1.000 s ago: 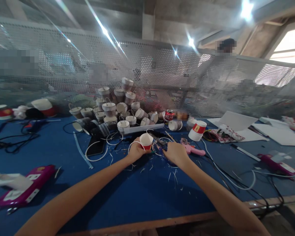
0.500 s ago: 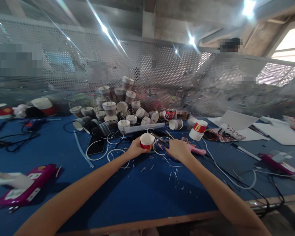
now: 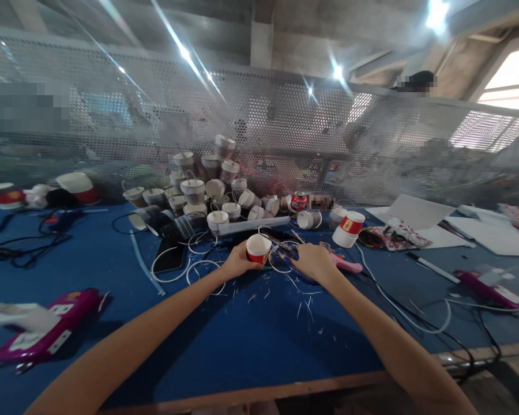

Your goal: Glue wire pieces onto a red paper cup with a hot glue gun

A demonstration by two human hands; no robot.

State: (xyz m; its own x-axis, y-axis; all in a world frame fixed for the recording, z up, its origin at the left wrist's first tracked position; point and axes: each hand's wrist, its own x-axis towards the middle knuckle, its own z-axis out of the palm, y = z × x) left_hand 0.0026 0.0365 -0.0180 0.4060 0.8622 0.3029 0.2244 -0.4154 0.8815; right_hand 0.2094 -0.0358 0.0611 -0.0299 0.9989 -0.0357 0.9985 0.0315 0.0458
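Observation:
My left hand (image 3: 239, 262) is closed around a small red and white paper cup (image 3: 259, 251), held upright just over the blue table. My right hand (image 3: 310, 260) is shut on a pair of scissors (image 3: 281, 244) with dark blades and blue handles; the blades point left toward the cup's rim. The fingers partly hide the handles. White cord loops (image 3: 205, 275) lie left of the cup, and short white clippings (image 3: 305, 311) are scattered below my right hand. A pink-handled tool (image 3: 348, 265) rests just beyond my right hand.
Many paper cups with wire handles (image 3: 193, 190) are piled at the back left-centre against a perforated metal screen (image 3: 277, 127). A red can (image 3: 299, 201), stacked cups (image 3: 348, 229), a phone (image 3: 170, 256), purple packs (image 3: 54, 323) and black cables (image 3: 415, 311) surround the work area.
My hands, the cup and the scissors have barely moved. Behind the screen, a person's head has shifted a little to the right.

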